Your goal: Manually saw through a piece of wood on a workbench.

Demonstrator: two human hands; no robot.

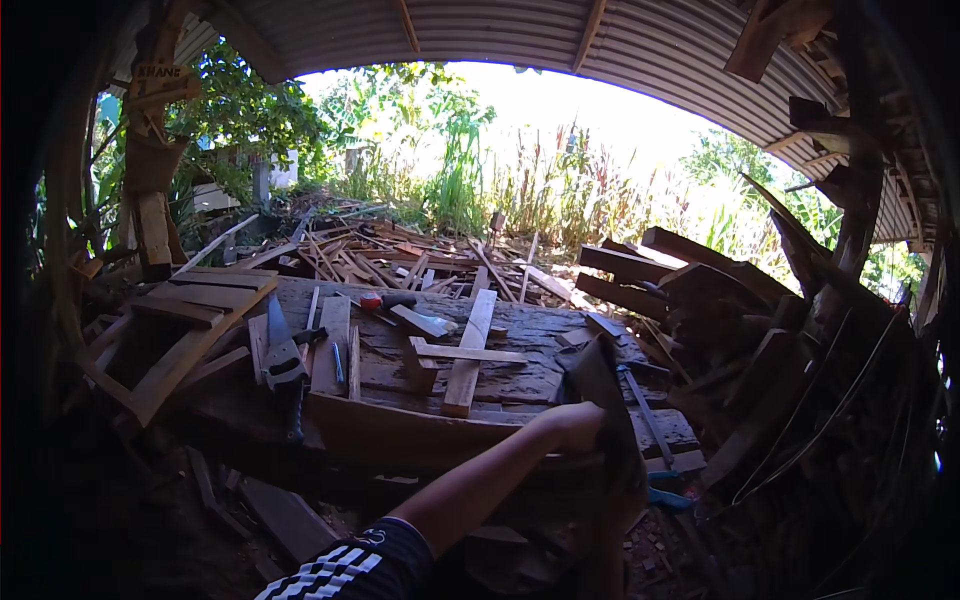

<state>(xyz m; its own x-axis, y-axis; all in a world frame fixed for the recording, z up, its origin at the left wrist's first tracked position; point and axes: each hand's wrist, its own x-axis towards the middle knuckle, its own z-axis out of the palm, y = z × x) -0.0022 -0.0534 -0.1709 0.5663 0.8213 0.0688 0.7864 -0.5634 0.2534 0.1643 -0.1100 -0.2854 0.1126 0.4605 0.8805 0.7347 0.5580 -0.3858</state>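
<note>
My left arm reaches in from the lower edge. My left hand [578,426] is closed at the left edge of a dark, flat, upright piece [622,425], in deep shade; I cannot tell whether it is wood or cloth. My right forearm [604,560] rises dimly below that piece, and its hand is lost in the shadow. Just left of my left hand, a pale plank [468,360] lies lengthwise on the rough timber workbench [540,340], with a thin strip [470,353] across it. To the right of the dark piece lies a saw with a long narrow blade [648,415] and a blue handle [670,493].
A handsaw [283,345] lies at the bench's left, beside a wooden frame [190,340]. A red-and-black tool [388,301] rests near the back. Scrap wood [370,250] is heaped beyond the bench; heavy beams [690,270] are stacked at right.
</note>
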